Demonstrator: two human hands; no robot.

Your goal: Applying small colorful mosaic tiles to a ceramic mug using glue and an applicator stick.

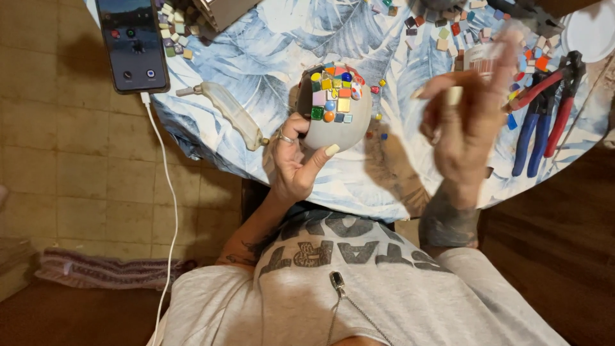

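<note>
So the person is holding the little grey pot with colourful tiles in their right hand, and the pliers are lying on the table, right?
Not quite. The head view shows the grey pot with coloured tiles held in the left hand, not the right. The right hand is raised beside it. The pliers do lie on the table.

Dark phone screen at table's edge

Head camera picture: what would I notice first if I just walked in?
Probably the grey round pot in the middle, dotted with bright mosaic tiles and held up by the left hand. Next, the blurred right hand raised beside it, then the red and blue pliers on the leafy tablecloth at right.
</note>
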